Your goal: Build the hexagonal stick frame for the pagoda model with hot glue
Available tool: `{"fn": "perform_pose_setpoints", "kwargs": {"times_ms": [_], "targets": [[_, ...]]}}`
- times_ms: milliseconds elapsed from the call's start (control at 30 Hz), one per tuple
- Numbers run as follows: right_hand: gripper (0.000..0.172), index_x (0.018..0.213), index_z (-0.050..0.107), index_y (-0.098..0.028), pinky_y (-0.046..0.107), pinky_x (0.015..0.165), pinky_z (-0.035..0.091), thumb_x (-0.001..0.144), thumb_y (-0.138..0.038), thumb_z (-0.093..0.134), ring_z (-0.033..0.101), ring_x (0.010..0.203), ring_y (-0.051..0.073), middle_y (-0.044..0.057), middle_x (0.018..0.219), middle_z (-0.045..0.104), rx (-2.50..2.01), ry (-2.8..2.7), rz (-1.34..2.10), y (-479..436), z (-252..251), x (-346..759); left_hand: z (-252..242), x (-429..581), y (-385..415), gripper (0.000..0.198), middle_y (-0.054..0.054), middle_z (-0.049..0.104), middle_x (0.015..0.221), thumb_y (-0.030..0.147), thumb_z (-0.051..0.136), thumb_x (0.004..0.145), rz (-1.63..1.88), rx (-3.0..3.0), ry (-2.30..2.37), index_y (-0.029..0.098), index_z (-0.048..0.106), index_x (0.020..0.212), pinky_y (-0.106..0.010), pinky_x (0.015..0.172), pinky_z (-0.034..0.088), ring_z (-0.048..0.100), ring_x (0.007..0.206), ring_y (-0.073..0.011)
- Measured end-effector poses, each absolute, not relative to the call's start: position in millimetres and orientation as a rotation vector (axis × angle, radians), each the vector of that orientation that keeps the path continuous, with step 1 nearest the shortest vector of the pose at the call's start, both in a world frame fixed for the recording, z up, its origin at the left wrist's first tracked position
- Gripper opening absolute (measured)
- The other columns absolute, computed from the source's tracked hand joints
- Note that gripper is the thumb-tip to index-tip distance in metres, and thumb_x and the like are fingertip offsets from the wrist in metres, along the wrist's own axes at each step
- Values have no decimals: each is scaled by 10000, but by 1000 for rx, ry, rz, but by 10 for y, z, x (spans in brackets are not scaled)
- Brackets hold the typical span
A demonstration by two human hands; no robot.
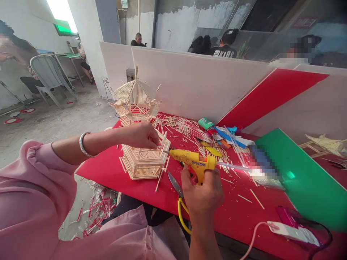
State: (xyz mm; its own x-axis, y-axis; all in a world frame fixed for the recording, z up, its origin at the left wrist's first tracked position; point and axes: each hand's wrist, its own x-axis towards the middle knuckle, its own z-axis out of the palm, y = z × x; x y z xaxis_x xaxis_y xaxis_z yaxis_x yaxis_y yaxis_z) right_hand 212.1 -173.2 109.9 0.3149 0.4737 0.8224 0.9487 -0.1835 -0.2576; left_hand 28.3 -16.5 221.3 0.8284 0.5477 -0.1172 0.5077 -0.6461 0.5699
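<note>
A small six-sided frame of thin wooden sticks [143, 166] stands at the red table's near left edge. Over its top, my left hand [145, 135] has its fingers pinched together at the upper rail. What lies between those fingertips is too small to make out. My right hand [203, 187] grips a yellow hot glue gun [192, 159] by its handle. The gun's nozzle points left, close to the frame's right upper corner and to the left fingertips. A clear glue stick [233, 165] sticks out of its back. Yellow-handled scissors [177, 187] lie beneath my right hand.
Behind the frame rises a stick pagoda [135, 97]. Loose sticks [181, 124] cover the table's back, beside packets [206, 123]. A white power strip [292, 233] sits front right, near a green board [306, 180]. White panels [189, 83] border the back; people sit beyond.
</note>
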Motion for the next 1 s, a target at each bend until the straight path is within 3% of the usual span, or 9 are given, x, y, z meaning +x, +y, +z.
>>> {"fn": "perform_pose_setpoints", "kwargs": {"times_ms": [500, 1000], "targets": [[222, 818, 577, -190, 260, 523, 411, 840, -399, 652, 583, 591, 171, 24, 700, 598, -1796, -1269, -766, -1720, 1058, 2147, 2226, 279, -181, 201, -17, 698, 679, 206, 594, 761, 95, 2471, 731, 137, 777, 812, -230, 529, 340, 551, 598, -86], [286, 788, 591, -209, 296, 546, 377, 819, -489, 645, 564, 619, 205, 43, 693, 570, -1986, -1110, -629, -1926, 972, 2444, 2225, 251, -190, 294, -55, 769, 836, 237, 596, 774, 68, 2432, 778, 143, 785, 978, -240, 600, 419, 636, 696, -127]]}}
